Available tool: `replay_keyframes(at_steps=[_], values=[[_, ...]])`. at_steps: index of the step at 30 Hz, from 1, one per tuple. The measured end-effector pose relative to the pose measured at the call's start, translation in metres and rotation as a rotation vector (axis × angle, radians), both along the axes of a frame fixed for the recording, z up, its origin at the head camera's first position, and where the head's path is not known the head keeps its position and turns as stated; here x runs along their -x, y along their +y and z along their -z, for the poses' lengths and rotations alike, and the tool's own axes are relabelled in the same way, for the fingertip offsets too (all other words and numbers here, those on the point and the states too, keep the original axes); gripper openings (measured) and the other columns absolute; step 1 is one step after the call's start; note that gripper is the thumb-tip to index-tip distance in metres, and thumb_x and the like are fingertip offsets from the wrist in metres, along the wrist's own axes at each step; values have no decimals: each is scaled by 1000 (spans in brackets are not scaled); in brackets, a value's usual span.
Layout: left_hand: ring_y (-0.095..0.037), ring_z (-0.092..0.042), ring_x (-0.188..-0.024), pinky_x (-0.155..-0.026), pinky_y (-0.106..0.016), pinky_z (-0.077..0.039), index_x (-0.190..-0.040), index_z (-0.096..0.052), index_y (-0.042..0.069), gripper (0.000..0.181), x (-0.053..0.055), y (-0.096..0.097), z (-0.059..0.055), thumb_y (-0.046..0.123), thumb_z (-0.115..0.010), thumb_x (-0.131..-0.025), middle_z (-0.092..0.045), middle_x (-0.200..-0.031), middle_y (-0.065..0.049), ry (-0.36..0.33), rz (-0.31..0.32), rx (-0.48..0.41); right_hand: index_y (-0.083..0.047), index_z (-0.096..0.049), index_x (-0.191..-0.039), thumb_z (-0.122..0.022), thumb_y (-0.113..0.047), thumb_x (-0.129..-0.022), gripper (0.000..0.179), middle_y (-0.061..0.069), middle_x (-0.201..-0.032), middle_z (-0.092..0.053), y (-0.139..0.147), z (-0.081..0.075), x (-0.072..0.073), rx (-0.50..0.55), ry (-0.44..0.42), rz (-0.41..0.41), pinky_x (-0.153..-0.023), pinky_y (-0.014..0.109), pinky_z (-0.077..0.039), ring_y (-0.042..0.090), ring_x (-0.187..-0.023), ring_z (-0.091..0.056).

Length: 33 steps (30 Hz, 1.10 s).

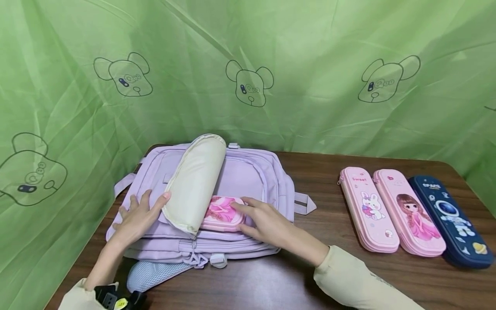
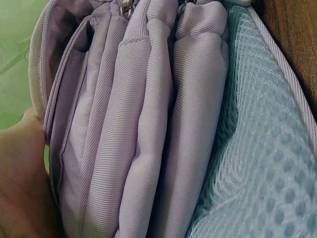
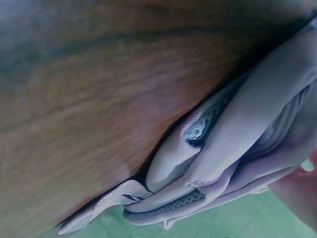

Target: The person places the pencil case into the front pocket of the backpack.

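A lilac backpack [image 1: 244, 178] lies flat on the table, its front pocket unzipped and the flap [image 1: 197, 181] folded back, showing a cream lining. My left hand [image 1: 135, 217] rests on the bag's left side with fingers spread, the thumb against the flap's edge. In the left wrist view, that thumb [image 2: 29, 144] sits beside the pocket edge. My right hand [image 1: 267, 221] grips the right end of a pink pencil case [image 1: 222, 214] between thumb and fingers. This case lies over the pocket opening, its left part hidden under the flap.
To the right lie a pink rabbit pencil case [image 1: 372, 211], a pink doll pencil case [image 1: 410, 213] and a dark blue space pencil case [image 1: 451, 221], side by side. A light blue mesh strap [image 1: 155, 274] sticks out below the bag. Green cloth [image 1: 302, 125] hangs behind the table [image 1: 314, 172].
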<state>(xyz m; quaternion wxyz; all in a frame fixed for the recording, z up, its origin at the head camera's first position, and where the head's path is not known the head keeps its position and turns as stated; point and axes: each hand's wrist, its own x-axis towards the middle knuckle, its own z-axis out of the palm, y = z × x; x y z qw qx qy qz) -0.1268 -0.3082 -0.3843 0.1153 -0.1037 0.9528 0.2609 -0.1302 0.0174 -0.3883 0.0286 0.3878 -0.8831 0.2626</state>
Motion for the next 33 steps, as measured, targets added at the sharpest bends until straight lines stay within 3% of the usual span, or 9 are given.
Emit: replay_keyframes(at_steps=[7, 13, 20, 33], values=[[-71, 6, -118, -79, -83, -6, -145, -6, -6, 97, -1, -2, -3, 71, -24, -88, 5, -138, -46, 14, 34, 6, -9, -54, -131, -69, -26, -83, 53, 24, -128, -51, -8, 0, 1, -20, 14, 0, -95, 40, -42, 33, -115, -53], [-70, -3, -119, -87, -77, -12, -144, -6, -11, 95, 0, -6, -7, 66, -28, -91, -4, -137, -48, 57, 82, -11, -7, -54, -131, -69, -25, -83, 53, 25, -126, -52, -22, 1, 3, -16, 44, -34, -96, 39, -42, 33, -113, -54], [-65, -15, -121, -91, -72, -22, -144, -7, -11, 96, 2, -6, -8, 65, -31, -91, -12, -135, -49, 95, 69, -6, -8, -56, -130, -71, -24, -82, 53, 23, -125, -54, -31, 2, 2, 11, 55, -19, -96, 37, -42, 32, -112, -55], [-63, -14, -123, -94, -70, -20, -144, -4, -11, 98, 2, -2, -9, 65, -34, -90, -11, -135, -49, 122, 37, -21, -4, -56, -128, -72, -18, -81, 52, 26, -126, -52, -44, 4, -6, 64, 9, 45, -96, 38, -41, 34, -113, -54]])
